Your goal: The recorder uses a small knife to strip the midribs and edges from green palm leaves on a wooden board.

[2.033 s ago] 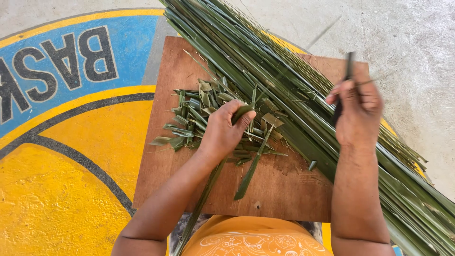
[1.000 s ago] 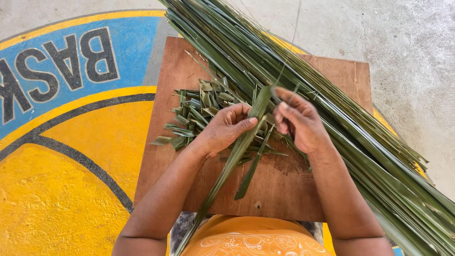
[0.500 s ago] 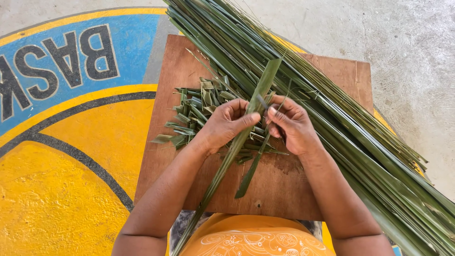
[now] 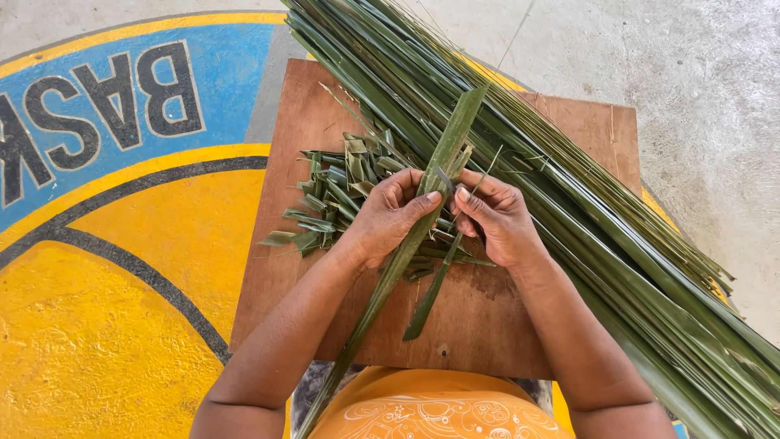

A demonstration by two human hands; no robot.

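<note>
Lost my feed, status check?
Left hand and right hand both pinching one long leaf strip. Cut scraps beneath. Leaf bundle alongside.

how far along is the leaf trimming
Done: a small pile of cut scraps lies on the board. In hand: the left hand and right hand pinch one leaf. Left: the big bundle beside them looks untrimmed.

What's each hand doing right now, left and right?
Left hand: closed on the long green leaf.
Right hand: fingertips pinching the same leaf.
</note>
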